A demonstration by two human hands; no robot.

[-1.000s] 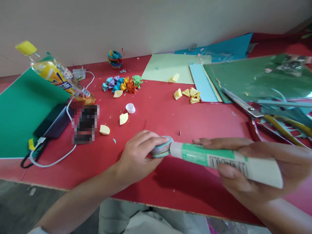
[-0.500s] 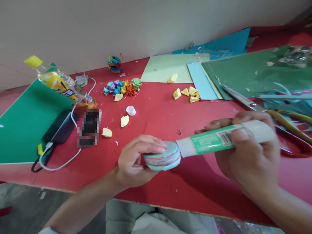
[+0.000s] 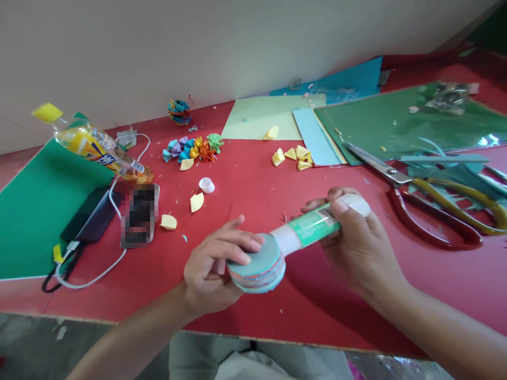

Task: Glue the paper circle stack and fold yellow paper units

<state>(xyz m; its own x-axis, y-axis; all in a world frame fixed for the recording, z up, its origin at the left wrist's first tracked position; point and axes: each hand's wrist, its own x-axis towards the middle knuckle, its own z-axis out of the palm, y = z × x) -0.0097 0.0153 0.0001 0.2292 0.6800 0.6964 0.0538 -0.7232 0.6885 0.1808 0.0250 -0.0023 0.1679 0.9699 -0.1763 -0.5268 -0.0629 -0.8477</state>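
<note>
My left hand [image 3: 217,264] grips a round stack of layered coloured paper [image 3: 259,268], pale blue on top, between the thumb side and fingers. Wrapped in my right hand [image 3: 356,237] is a white and green glue stick [image 3: 312,228], tilted, its white end against the stack's upper right edge. The very tip is hidden behind that edge. A small white cap [image 3: 206,184] and folded yellow paper pieces [image 3: 197,202] lie on the red table beyond my left hand.
Large scissors [image 3: 396,177] lie at the right beside teal scraps. A drink bottle [image 3: 99,148], phone [image 3: 140,215] and cabled power bank [image 3: 91,214] are at the left. Coloured sheets [image 3: 404,119] and paper rosettes [image 3: 193,149] lie farther back.
The glue stick and my right hand have moved left and inward. My left hand has tilted the stack so more of its top shows, with one finger raised. The whole view has shifted slightly.
</note>
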